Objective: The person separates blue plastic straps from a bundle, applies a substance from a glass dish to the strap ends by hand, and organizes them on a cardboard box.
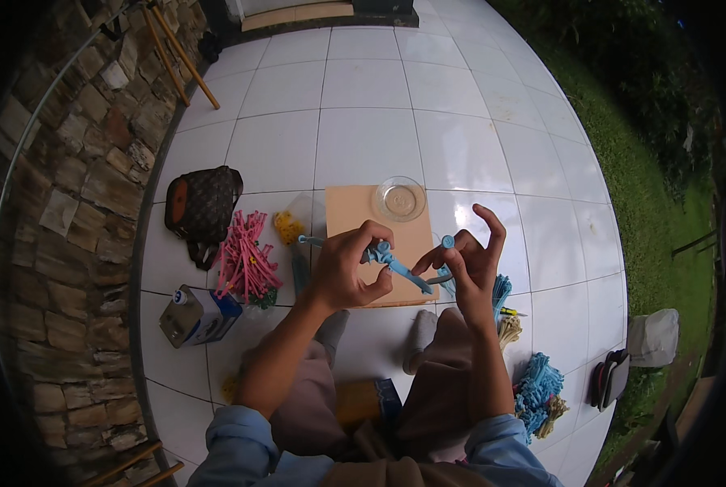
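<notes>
Above a tan board (351, 213) on the floor, both my hands are raised close together. My left hand (342, 268) is closed, its thumb and fingers pinching a light blue plastic strip (407, 276) that slants down to the right. A bluish round knob shows by its fingertips. My right hand (478, 272) pinches a blue plastic piece with a round end (448, 242) between thumb and index finger, its other fingers raised. The two pieces come near each other between the hands; whether they are joined I cannot tell. A clear glass dish (401, 200) sits at the board's far right corner.
Left of the board lie pink plastic strips (249, 258), a yellow bundle (288, 227), a brown bag (203, 203) and a metal can (200, 315). On the right are blue strips (540, 390), beige strips (510, 331) and a yellow-handled tool (512, 312). A stone wall (83, 203) borders the left.
</notes>
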`<state>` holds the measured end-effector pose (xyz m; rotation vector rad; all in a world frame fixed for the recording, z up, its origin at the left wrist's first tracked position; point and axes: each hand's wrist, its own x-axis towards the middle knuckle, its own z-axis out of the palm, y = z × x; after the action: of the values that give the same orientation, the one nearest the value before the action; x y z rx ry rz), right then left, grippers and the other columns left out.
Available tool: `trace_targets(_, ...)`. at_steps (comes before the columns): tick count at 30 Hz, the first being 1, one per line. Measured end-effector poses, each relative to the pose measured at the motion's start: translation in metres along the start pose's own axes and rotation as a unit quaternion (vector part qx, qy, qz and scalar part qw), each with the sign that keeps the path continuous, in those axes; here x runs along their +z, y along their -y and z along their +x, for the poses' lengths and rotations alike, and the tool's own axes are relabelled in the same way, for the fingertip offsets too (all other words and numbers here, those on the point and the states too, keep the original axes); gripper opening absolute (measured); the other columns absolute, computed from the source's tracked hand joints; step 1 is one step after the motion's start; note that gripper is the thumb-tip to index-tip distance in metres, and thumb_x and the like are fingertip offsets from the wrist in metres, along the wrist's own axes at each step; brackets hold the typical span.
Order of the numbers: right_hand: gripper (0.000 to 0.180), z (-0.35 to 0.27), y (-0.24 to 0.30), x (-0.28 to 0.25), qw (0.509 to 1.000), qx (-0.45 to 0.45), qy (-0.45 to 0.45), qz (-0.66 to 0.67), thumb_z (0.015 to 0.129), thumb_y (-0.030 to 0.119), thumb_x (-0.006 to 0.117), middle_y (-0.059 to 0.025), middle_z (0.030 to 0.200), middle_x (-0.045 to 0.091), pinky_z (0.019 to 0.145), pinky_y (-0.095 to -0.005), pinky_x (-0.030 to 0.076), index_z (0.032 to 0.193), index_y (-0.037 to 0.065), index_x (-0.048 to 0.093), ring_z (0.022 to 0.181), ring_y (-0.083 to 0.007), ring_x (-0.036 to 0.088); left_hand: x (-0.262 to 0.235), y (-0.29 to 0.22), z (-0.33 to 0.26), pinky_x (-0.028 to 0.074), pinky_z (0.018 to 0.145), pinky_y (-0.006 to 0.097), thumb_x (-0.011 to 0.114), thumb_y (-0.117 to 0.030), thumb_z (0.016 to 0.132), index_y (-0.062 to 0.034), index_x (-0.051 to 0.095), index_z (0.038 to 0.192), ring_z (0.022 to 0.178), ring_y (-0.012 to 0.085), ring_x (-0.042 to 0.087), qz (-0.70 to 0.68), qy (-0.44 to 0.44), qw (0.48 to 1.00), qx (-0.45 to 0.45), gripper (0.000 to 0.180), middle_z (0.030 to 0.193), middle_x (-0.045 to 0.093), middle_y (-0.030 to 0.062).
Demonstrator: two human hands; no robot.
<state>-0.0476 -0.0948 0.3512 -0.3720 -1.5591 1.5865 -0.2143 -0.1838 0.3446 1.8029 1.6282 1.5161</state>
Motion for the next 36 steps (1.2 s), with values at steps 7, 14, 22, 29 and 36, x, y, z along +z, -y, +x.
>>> trace_targets(7, 0.056, -0.003, 0.005, 0.008, 0.999, 0.051, -0.007, -0.012, 0.086, -0.002, 0.05, -0.0136, 0.081, 0.058, 0.062, -0.0281, 0.05, 0.131, 0.005, 0.017, 0.069, -0.0205, 0.062, 0.002, 0.006, 0.003, 0.04, 0.051, 0.02, 0.068, -0.015, 0.071, -0.0087, 0.048, 0.088, 0.059, 0.0056, 0.047, -0.09, 0.041, 0.991, -0.091, 0.027, 0.074, 0.051, -0.0018)
trace_targets(14, 0.052, -0.002, 0.013, 0.011, 0.997, 0.038, -0.069, -0.004, 0.086, -0.001, 0.05, -0.0145, 0.084, 0.06, 0.064, -0.0313, 0.054, 0.129, 0.003, 0.02, 0.076, -0.0269, 0.065, 0.002, 0.017, -0.004, 0.037, 0.056, 0.018, 0.063, -0.012, 0.075, -0.0078, 0.046, 0.086, 0.064, 0.0034, 0.042, -0.231, 0.012, 0.966, -0.113, 0.021, 0.076, 0.047, -0.0021)
trace_targets(22, 0.052, 0.016, 0.006, -0.006, 0.995, 0.069, -0.067, -0.003, 0.089, 0.009, 0.052, -0.0161, 0.09, 0.061, 0.085, -0.033, 0.045, 0.13, 0.004, 0.021, 0.096, -0.0231, 0.058, -0.006, 0.017, 0.0, 0.039, 0.079, 0.027, 0.051, -0.012, 0.084, -0.0041, 0.04, 0.101, 0.084, 0.0115, 0.046, -0.334, 0.043, 0.936, -0.1, 0.022, 0.092, 0.046, 0.0048)
trace_targets(29, 0.063, 0.007, -0.012, 0.011, 0.971, 0.197, 0.129, 0.044, 0.085, 0.013, 0.061, -0.0078, 0.09, 0.054, 0.08, -0.0303, 0.044, 0.135, 0.008, 0.023, 0.083, -0.016, 0.056, 0.003, 0.01, 0.006, 0.042, 0.075, 0.024, 0.057, -0.013, 0.085, -0.0051, 0.043, 0.1, 0.083, 0.0096, 0.05, -0.215, -0.016, 0.969, -0.121, 0.022, 0.092, 0.049, 0.0023)
trace_targets(36, 0.057, 0.002, -0.011, 0.015, 0.976, 0.186, 0.107, 0.035, 0.085, 0.013, 0.06, -0.0057, 0.079, 0.054, 0.068, -0.0264, 0.043, 0.132, 0.008, 0.027, 0.073, -0.0139, 0.056, -0.003, 0.011, 0.004, 0.041, 0.078, 0.023, 0.057, -0.007, 0.086, -0.004, 0.048, 0.099, 0.087, 0.0084, 0.051, -0.181, 0.074, 0.975, -0.109, 0.016, 0.093, 0.054, 0.0025)
